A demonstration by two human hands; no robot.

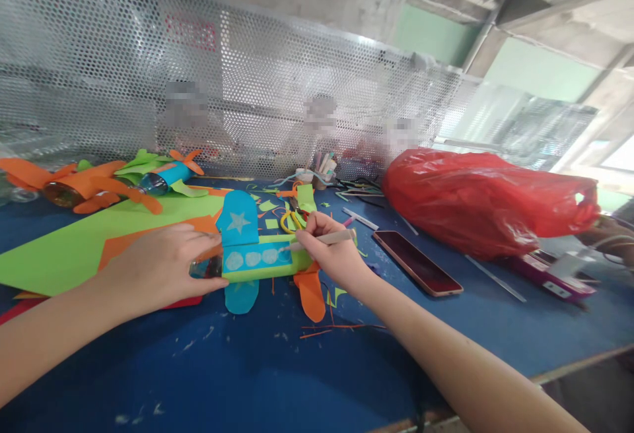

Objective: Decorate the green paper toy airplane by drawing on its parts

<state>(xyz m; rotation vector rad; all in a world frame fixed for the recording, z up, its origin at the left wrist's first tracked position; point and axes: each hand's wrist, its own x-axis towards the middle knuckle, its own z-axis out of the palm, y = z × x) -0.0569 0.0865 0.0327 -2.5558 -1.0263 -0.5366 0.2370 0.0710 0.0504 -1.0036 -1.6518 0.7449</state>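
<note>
A paper plane (252,258) built round a plastic bottle lies on the blue table (238,367). It has a green body, blue wings with a pale star, and an orange tail. My left hand (158,265) is closed round the bottle's front end and holds the paper plane steady. My right hand (329,251) grips a pale pen-like stick (321,239), with its tip touching the green body near the row of pale round windows.
Green paper sheet (74,245) and orange paper lie at left, with two more bottle planes (94,185) behind. Yellow-handled scissors (292,218), a phone (416,263), a red plastic bag (485,199), a cup of pens (321,172) and a perforated metal screen (247,90) surround the work.
</note>
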